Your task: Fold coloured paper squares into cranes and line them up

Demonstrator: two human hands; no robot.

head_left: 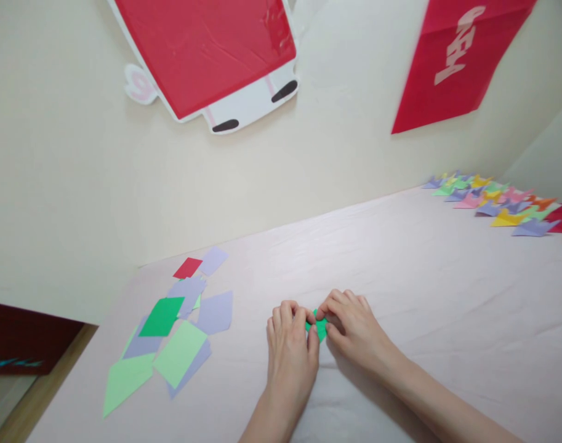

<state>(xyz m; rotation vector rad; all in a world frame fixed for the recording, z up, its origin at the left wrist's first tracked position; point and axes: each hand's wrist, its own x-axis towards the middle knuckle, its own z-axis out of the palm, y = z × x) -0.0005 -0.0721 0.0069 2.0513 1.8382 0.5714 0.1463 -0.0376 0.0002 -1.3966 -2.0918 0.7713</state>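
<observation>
A small piece of green paper (321,330), seemingly folded, lies on the pale table cover (271,271) between my two hands. My left hand (292,338) is over its left side, with thumb and fingers closed on the paper. From the right, my right hand (352,323) pinches the other side between thumb and curled fingers. Much of the paper is hidden under the fingertips, so its exact folds cannot be made out.
On the left lie loose paper sheets, including a dark green sheet (162,317), a light green sheet (181,352) and a red sheet (188,268). Folded paper shapes (506,206) stand in rows at the far right. Behind the table rises a wall (345,154) with red hangings.
</observation>
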